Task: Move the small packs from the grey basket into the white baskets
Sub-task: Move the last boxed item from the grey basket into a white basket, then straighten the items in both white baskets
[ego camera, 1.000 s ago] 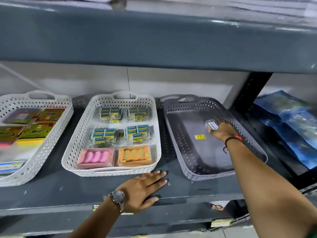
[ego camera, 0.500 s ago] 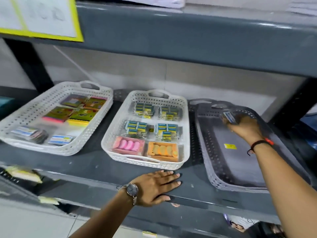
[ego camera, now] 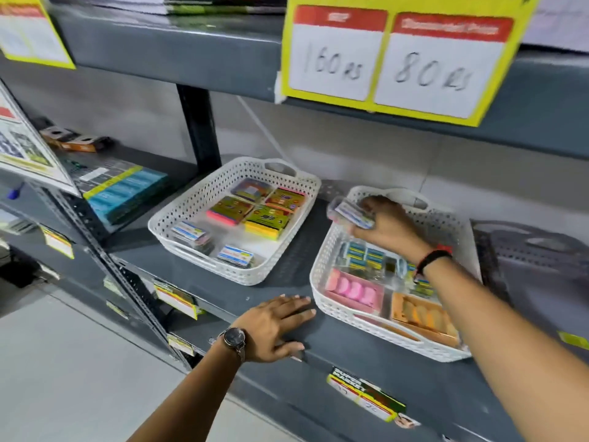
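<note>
My right hand [ego camera: 387, 226] grips a small clear pack [ego camera: 352, 214] with a blue-and-white label, held above the far left corner of the middle white basket [ego camera: 322, 283]. That basket holds blue-and-yellow packs, a pink pack and an orange pack. The left white basket [ego camera: 223, 189] holds colourful pads and two similar small labelled packs [ego camera: 236, 255] near its front. The grey basket [ego camera: 541, 247] is at the far right, blurred, its inside mostly out of frame. My left hand [ego camera: 274, 325] lies flat on the shelf's front edge, fingers spread, holding nothing.
A grey upper shelf with a yellow price sign [ego camera: 392, 59] hangs close above the baskets. A black upright post [ego camera: 199, 129] stands left of the left basket. Blue boxes [ego camera: 127, 193] lie on the neighbouring shelf. Price labels line the shelf edge [ego camera: 366, 390].
My right hand has carried the small pack leftward, out of the grey basket and over the middle white basket. The camera has swung left. My left hand stays on the shelf edge.
</note>
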Available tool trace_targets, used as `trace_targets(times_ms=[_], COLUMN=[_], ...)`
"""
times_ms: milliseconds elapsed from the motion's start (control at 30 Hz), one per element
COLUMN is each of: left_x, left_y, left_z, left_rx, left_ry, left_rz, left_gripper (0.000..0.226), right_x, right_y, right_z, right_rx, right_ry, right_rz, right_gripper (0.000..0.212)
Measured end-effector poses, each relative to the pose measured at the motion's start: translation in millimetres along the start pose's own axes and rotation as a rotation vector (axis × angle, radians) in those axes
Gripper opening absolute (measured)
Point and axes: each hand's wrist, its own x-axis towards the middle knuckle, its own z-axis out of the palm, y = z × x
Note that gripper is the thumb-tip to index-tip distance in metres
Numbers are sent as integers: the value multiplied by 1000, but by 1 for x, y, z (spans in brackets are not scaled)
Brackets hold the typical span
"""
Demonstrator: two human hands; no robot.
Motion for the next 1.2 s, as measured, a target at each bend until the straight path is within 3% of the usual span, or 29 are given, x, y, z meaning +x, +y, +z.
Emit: trace_targets(times_ms=[100,333,667,933,1100,1200], left_x=[-7,-14,-14,-14,-13,-16], left_y=[-20,-29,-30,-31,-29,-24], left_z=[-2,9,10,9,4,-13], left_rx=[-10,99,56,90,6,-94], left_ry=[-54,-14,12,-63,-182,-114], left_rz=[-80,-42,-44,-53,-108,-22], left_gripper=[70,73,73,73,71,57], right_x=[21,60,71,77,77,77], right_y=[-43,-116,-122,-118,-119,-119], right_z=[28,100,128,119,117,118], right_rx=[70,114,144,267,280,295], right_ry=[-25,-338,-555,-658,-680,-691], right_rz=[-120,-146,-118,-49,-50,-48], right_gripper=[30,54,63,38,36,37])
